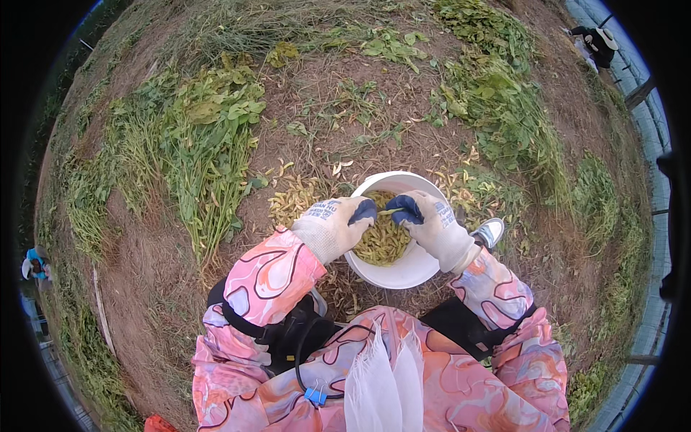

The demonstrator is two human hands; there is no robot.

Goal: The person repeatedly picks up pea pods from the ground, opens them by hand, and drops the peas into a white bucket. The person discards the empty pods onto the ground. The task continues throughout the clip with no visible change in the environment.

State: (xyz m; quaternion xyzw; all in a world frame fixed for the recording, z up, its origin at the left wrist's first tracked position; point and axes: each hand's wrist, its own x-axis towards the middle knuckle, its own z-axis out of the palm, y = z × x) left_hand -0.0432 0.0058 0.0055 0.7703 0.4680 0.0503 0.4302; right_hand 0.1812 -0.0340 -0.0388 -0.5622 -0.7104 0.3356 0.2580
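Between my knees stands a white plastic bucket (402,279), part filled with yellow-green bean pods (379,244). Both hands wear pale knitted work gloves with blue-coated fingertips. Over the bucket's right side, my right hand (432,224) pinches a green pod (390,211) between thumb and fingers. My left hand (337,221) is above the left rim with its fingers curled inward, facing the right hand. Whether anything sits between the left fingertips is hidden.
Loose pods (294,202) lie on the soil left of the bucket, more pods (459,186) to its right. Pulled bean plants (210,146) lie at left; another leafy row (502,108) runs along the right. Two people (596,46) (36,264) are far off, near netting (656,216).
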